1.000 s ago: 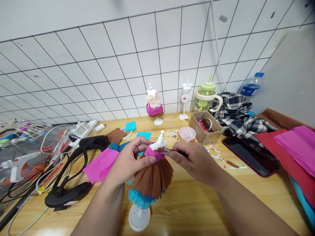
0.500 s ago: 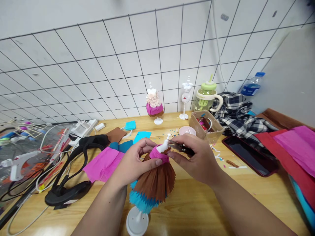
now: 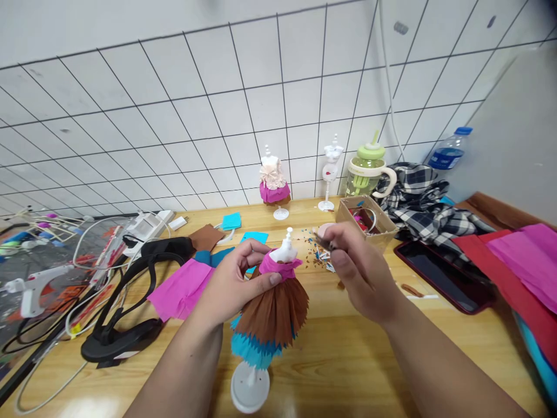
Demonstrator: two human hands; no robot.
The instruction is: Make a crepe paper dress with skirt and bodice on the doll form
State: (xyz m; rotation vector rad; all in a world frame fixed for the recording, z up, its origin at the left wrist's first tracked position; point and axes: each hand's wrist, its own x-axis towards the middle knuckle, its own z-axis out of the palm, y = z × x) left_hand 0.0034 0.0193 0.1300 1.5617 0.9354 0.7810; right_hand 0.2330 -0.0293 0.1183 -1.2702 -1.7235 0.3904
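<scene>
The doll [image 3: 285,253] has its skirt [image 3: 273,313] and pink top [image 3: 278,269] on; one pink end sticks out. The left hand [image 3: 235,284] pinches the top; the right hand's [image 3: 366,276] fingers pinch a dark tool [image 3: 325,242].

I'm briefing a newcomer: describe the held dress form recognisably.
At the wooden table, find the left hand gripping a miniature dress form by its pink bodice. Unlike the two forms near the wall, it wears a brown skirt over a blue one.
</scene>
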